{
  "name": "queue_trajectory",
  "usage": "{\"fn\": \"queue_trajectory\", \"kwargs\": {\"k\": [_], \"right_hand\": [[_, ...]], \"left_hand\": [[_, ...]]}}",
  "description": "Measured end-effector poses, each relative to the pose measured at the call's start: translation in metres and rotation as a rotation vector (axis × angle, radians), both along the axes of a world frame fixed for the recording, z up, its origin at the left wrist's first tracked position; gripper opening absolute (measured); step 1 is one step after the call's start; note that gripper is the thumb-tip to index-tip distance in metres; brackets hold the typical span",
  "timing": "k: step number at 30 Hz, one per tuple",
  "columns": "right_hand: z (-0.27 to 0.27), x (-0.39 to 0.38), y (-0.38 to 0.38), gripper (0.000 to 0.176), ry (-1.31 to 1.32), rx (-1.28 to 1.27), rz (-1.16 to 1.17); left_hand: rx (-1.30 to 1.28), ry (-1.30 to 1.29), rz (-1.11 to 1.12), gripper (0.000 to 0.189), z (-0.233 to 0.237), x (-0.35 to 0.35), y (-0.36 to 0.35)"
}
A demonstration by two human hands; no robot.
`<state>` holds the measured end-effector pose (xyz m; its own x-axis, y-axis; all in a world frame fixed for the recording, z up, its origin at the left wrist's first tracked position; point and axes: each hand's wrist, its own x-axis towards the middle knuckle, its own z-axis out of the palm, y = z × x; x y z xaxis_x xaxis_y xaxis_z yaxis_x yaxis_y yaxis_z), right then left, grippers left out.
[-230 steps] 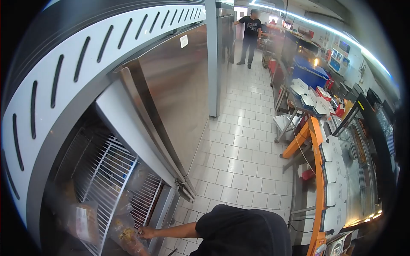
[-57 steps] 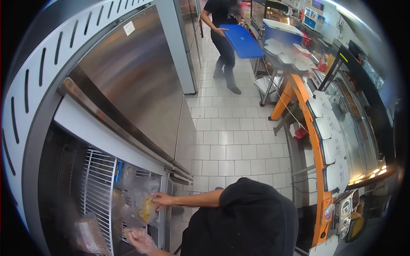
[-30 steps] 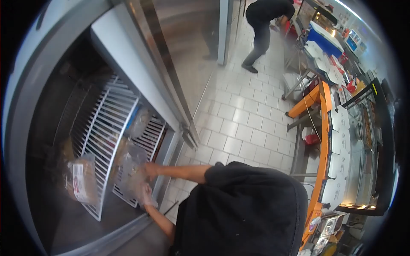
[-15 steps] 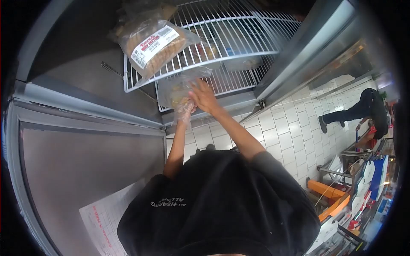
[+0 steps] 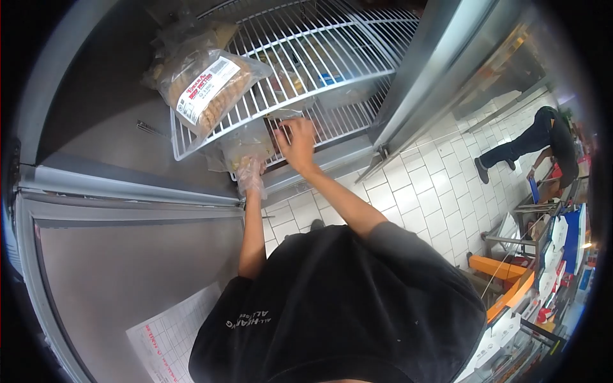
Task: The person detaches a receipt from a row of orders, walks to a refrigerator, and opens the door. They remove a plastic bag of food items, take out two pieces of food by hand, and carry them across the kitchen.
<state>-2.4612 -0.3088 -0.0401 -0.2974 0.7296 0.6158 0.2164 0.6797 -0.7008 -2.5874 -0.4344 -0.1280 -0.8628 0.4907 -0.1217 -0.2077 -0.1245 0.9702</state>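
My left hand [image 5: 250, 171], in a clear plastic glove, is closed on the near edge of a clear plastic bag [image 5: 246, 143] with pale yellowish contents. The bag lies on the lower wire rack [image 5: 348, 121], just under the front of the upper one. To its right, my bare right hand [image 5: 298, 142] reaches over the lower rack with bent fingers apart, and I see nothing held in it. A clear bag of patties [image 5: 203, 92] with a white and red label rests on the upper wire rack [image 5: 287, 96], above and left of both hands.
A grey door [image 5: 140, 255] stands open at left, with a printed sheet [image 5: 172, 335] on it. More bags lie behind the patties. The metal frame [image 5: 421, 83] borders the racks at right. Beyond, another person [image 5: 549, 143] bends over the tiled floor [image 5: 440, 172] near an orange frame [image 5: 511, 287].
My hands, close together at the bag before, are now farther apart. The right has come away from the bag; the left stays at its near edge. The view has shifted slightly.
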Motion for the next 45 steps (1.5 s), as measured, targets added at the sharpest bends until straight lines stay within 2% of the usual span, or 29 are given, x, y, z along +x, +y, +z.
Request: {"fn": "queue_trajectory", "kwargs": {"k": [2, 4, 5, 7, 8, 10, 12, 14, 15, 17, 18, 20, 21, 23, 24, 26, 27, 29, 30, 32, 33, 34, 37, 39, 43, 45], "right_hand": [[0.018, 0.013, 0.026, 0.040, -0.101, 0.122, -0.162], [0.010, 0.007, 0.061, 0.039, -0.386, 0.156, -0.125], [-0.009, -0.003, 0.089, 0.039, -0.381, 0.155, -0.124], [-0.050, -0.025, 0.137, 0.030, -0.440, -0.208, -0.008], [-0.043, -0.021, 0.141, 0.030, -0.432, -0.205, -0.005], [-0.031, -0.003, 0.149, 0.020, -0.035, -0.355, 0.127], [-0.035, 0.021, 0.134, 0.019, -0.061, -0.306, 0.198], [-0.032, 0.051, 0.096, 0.036, -0.071, 0.044, 0.230], [-0.040, 0.059, 0.083, 0.036, -0.075, 0.044, 0.239], [-0.057, 0.073, 0.059, 0.048, 0.009, -0.131, 0.388], [-0.058, 0.076, 0.056, 0.048, 0.006, -0.133, 0.400], [-0.047, 0.083, 0.045, 0.069, -0.103, -0.229, 0.515], [-0.054, 0.084, 0.045, 0.069, -0.101, -0.236, 0.523], [-0.071, 0.081, 0.057, 0.080, 0.053, -0.171, 0.323], [-0.076, 0.079, 0.067, 0.080, 0.059, -0.167, 0.324], [-0.074, 0.073, 0.089, 0.076, 0.625, -0.777, 0.396], [-0.070, 0.071, 0.102, 0.076, 0.626, -0.778, 0.397], [-0.039, 0.066, 0.123, 0.070, 0.454, -1.027, 0.392], [-0.032, 0.059, 0.128, 0.070, 0.452, -1.030, 0.392], [-0.024, 0.041, 0.128, 0.073, 0.239, -0.989, 0.301], [-0.022, 0.033, 0.126, 0.071, 0.203, -0.930, 0.186], [-0.025, 0.030, 0.129, 0.071, 0.202, -0.929, 0.187], [-0.030, 0.034, 0.132, 0.061, 0.174, -0.933, 0.240], [-0.018, 0.056, 0.121, 0.050, 0.349, -1.147, 0.421], [-0.017, 0.097, 0.096, 0.045, 0.544, -1.116, 0.484], [-0.007, 0.123, 0.078, 0.045, 0.517, -1.143, 0.448]], "left_hand": [[-0.010, 0.035, -0.027, 0.017, 0.004, 0.011, -0.014], [-0.036, 0.057, -0.012, 0.015, 0.014, 0.033, -0.026], [-0.061, 0.083, -0.004, 0.014, 0.022, 0.046, -0.028], [-0.023, 0.067, -0.039, 0.014, 0.033, 0.069, -0.024], [0.016, 0.044, -0.077, 0.014, 0.038, 0.077, -0.021], [0.000, 0.012, -0.125, 0.015, 0.045, 0.086, -0.013], [-0.014, -0.030, -0.165, 0.016, 0.054, 0.093, -0.006], [0.069, -0.295, -0.202, 0.022, 0.066, 0.097, 0.006], [0.071, -0.298, -0.193, 0.022, 0.066, 0.095, 0.015], [0.250, -0.604, -0.290, 0.025, 0.060, 0.088, 0.037], [0.252, -0.604, -0.278, 0.025, 0.057, 0.087, 0.050], [0.028, -0.588, -0.107, 0.026, 0.044, 0.083, 0.075], [-0.041, -0.608, -0.081, 0.020, 0.025, 0.071, 0.087], [-0.059, -0.557, -0.120, 0.019, 0.029, 0.067, 0.086], [-0.074, -0.513, -0.169, 0.019, 0.032, 0.065, 0.086], [-0.061, -0.508, -0.173, 0.022, 0.029, 0.065, 0.081], [-0.013, -0.477, -0.160, 0.026, 0.029, 0.067, 0.077], [0.034, -0.449, -0.144, 0.030, 0.028, 0.068, 0.071], [0.035, -0.445, -0.166, 0.030, 0.027, 0.064, 0.068], [0.037, -0.444, -0.187, 0.030, 0.028, 0.059, 0.059], [0.020, -0.359, -0.277, 0.030, 0.030, 0.054, 0.055], [0.002, -0.274, -0.367, 0.029, 0.037, 0.052, 0.052], [-0.103, -0.174, -0.451, 0.030, 0.059, 0.051, 0.041], [-0.121, -0.157, -0.455, 0.031, 0.070, 0.052, 0.036], [-0.134, -0.126, -0.427, 0.036, 0.098, 0.065, 0.038], [-0.171, -0.097, -0.435, 0.039, 0.110, 0.070, 0.044]]}}
